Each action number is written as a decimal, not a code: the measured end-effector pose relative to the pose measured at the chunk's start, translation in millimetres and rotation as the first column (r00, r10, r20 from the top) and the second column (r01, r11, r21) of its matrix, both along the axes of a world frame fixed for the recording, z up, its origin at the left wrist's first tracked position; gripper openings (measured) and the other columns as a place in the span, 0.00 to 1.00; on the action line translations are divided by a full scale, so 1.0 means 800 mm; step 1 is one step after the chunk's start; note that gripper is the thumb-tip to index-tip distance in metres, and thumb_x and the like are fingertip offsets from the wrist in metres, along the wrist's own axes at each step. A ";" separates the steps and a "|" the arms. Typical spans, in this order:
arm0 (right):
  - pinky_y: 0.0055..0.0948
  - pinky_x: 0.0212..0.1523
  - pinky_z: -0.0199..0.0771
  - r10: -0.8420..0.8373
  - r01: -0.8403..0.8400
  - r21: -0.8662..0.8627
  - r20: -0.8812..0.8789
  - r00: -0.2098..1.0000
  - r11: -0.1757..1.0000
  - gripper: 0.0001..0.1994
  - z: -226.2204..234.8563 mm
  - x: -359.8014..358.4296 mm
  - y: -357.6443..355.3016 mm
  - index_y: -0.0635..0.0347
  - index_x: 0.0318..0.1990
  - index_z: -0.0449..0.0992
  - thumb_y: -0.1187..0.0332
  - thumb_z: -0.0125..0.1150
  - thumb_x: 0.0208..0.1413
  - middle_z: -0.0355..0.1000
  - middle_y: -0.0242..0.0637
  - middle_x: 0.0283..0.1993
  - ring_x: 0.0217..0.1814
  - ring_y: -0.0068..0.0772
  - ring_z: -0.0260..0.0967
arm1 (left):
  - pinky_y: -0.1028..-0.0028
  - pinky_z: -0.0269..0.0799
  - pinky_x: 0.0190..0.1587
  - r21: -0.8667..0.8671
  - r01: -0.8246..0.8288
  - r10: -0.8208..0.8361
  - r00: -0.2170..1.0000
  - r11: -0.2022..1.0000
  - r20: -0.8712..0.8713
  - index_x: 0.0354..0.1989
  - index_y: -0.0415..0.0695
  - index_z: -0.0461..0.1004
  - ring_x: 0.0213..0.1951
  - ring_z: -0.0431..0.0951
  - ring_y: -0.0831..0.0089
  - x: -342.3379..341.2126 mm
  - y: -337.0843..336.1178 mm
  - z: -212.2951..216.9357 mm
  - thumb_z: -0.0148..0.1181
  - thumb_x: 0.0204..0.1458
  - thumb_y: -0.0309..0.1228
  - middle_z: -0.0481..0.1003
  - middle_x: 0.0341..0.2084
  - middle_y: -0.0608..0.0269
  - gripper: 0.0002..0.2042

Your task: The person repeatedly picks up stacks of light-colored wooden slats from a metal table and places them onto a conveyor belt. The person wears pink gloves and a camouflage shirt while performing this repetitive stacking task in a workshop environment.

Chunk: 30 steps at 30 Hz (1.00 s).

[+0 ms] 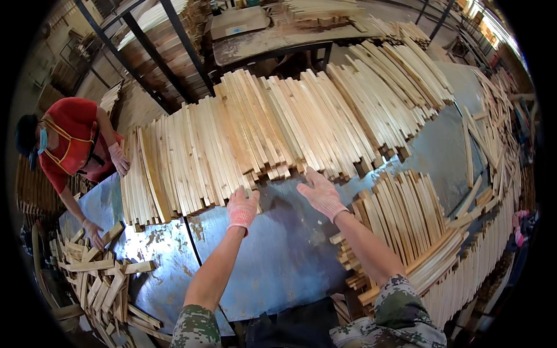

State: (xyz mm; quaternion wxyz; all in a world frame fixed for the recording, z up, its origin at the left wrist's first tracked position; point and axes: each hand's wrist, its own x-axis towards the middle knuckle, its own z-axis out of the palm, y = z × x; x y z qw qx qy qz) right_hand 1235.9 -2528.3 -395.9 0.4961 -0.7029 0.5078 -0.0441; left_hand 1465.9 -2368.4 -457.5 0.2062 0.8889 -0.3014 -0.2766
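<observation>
Blue-grey counter (272, 255) is stretching below; from afar I'm holding the left hand (242, 209) and right hand (322, 196) open by the near ends of wooden sticks (255, 124), which are lying just ahead of both, long axes pointing away.

No words, numbers or signs could be read anywhere in the scene. At the far side, left of the middle, a small blue label-like patch (236, 29) stood on a tan panel (253, 20) at the far table (278, 44), too small for any print to be made out; whether the dark cap (26, 133) at the left bore a mark could not be told.
</observation>
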 end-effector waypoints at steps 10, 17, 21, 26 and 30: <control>0.41 0.78 0.62 -0.006 0.012 -0.187 0.033 0.999 0.982 0.42 -0.130 0.138 -0.119 0.66 0.80 0.56 0.57 0.68 0.64 0.65 0.60 0.77 0.80 0.55 0.62 | 0.50 0.61 0.74 -0.218 -0.340 0.313 0.938 0.915 -0.146 0.69 0.34 0.71 0.71 0.68 0.46 0.046 -0.111 -0.051 0.62 0.66 0.48 0.71 0.69 0.43 0.32; 0.51 0.60 0.77 -0.039 0.051 -0.175 0.070 0.997 0.983 0.29 -0.122 0.205 -0.156 0.58 0.66 0.73 0.51 0.66 0.63 0.81 0.55 0.57 0.60 0.59 0.79 | 0.58 0.66 0.73 -0.198 -0.212 0.186 0.972 0.957 -0.143 0.76 0.35 0.65 0.69 0.72 0.45 0.075 -0.134 -0.025 0.67 0.63 0.46 0.73 0.66 0.36 0.38; 0.52 0.61 0.76 -0.117 0.072 -0.385 -0.094 0.989 0.920 0.29 -0.127 0.226 -0.131 0.58 0.65 0.74 0.50 0.65 0.63 0.82 0.56 0.56 0.60 0.60 0.78 | 0.56 0.62 0.75 -0.187 -0.193 0.156 0.969 0.963 -0.194 0.78 0.38 0.62 0.72 0.67 0.42 0.076 -0.134 -0.030 0.65 0.63 0.47 0.71 0.67 0.34 0.40; 0.53 0.62 0.76 -0.070 0.048 -0.153 -0.144 0.987 0.987 0.31 -0.072 0.204 -0.090 0.60 0.64 0.76 0.47 0.65 0.61 0.83 0.56 0.52 0.59 0.62 0.79 | 0.55 0.62 0.75 -0.064 -0.153 0.136 0.967 0.986 -0.217 0.79 0.39 0.60 0.72 0.67 0.41 0.055 -0.087 -0.023 0.66 0.62 0.47 0.70 0.68 0.32 0.41; 0.49 0.68 0.73 -0.059 0.042 -0.111 -0.156 0.986 0.993 0.38 -0.099 0.128 -0.008 0.60 0.71 0.71 0.44 0.67 0.60 0.76 0.57 0.64 0.68 0.59 0.73 | 0.60 0.69 0.69 -0.183 -0.217 0.115 0.886 0.959 -0.448 0.80 0.37 0.59 0.65 0.76 0.48 0.017 0.020 -0.026 0.65 0.63 0.44 0.75 0.63 0.37 0.40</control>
